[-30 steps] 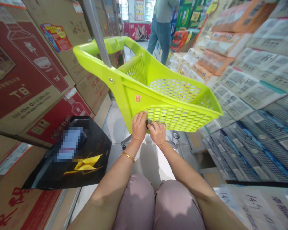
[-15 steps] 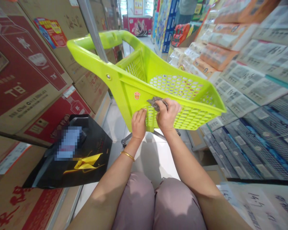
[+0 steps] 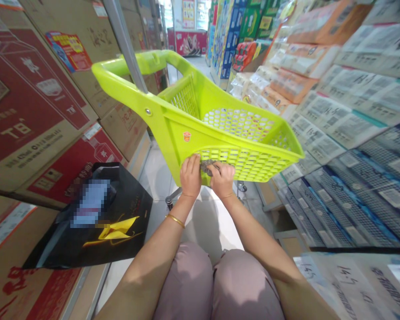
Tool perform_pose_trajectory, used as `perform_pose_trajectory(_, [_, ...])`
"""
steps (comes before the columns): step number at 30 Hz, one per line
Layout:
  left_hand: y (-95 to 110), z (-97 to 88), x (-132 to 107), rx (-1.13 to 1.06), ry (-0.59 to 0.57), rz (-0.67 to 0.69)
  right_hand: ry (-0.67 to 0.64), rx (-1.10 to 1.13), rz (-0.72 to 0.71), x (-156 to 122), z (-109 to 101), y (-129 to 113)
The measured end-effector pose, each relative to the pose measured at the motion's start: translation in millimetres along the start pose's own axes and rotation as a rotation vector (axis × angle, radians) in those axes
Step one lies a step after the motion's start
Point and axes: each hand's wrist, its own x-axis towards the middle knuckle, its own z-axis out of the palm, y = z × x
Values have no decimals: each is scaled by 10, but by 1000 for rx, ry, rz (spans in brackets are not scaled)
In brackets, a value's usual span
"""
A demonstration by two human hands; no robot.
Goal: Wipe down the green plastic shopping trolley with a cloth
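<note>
A lime-green plastic shopping cart [image 3: 173,126] stands in front of my knees, its side turned towards me. My left hand [image 3: 190,175] grips the lower side panel where the lattice begins, with its fingers bent against the plastic. Just to the right, my right hand [image 3: 222,178] is closed around a crumpled grey rag [image 3: 206,167] and presses it to the lattice. The two hands are close together, with the rag between them. Part of the rag is hidden under the right fingers.
Stacked cartons [image 3: 33,89] line the left side. A black bag [image 3: 116,249] with a yellow pattern leans by them. Packs of tissue paper [image 3: 346,89] are piled on the right. The tiled floor [image 3: 160,166] runs along the aisle, and a cart wheel [image 3: 169,202] shows below.
My right hand has moved down and left with the rag, closer to my left hand. The left hand stays on the cart's side. The person in the background is out of view.
</note>
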Motion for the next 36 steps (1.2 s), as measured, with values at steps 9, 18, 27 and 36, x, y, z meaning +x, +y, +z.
perform_pose_trajectory(9, [272,35,76,50,-3,86,159,77,223,170,-183,114])
perform_pose_trajectory(18, [535,148,152,75,-141,71,262,96,231,211,-266,198])
perform_pose_trajectory(27, [439,143,177,105,-120,132,283,-21,151,460,-428,240])
perform_pose_trajectory(36, [321,-19,127,12,-34,137,297,-65,143,527,-498,190])
